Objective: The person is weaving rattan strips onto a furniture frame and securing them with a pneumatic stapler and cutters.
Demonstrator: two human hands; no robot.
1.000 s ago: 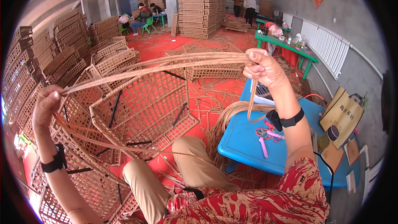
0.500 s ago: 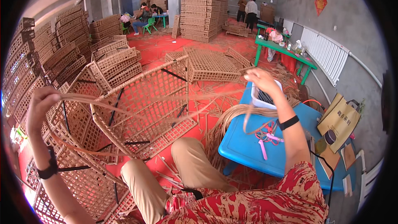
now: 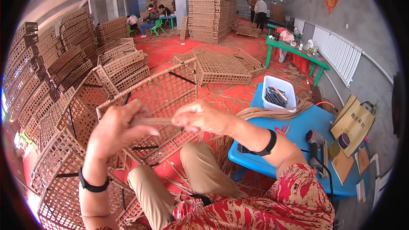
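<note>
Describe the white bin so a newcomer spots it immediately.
Start at the blue table on the person's right. At its far end, by bundled brown strips, sits the bin: the only open-topped white box there, holding dark sticks.

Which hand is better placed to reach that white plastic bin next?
Probably the right hand: it appears nearer the white plastic bin on the blue table, though it pinches the brown strip. The left hand is farther left.
</note>
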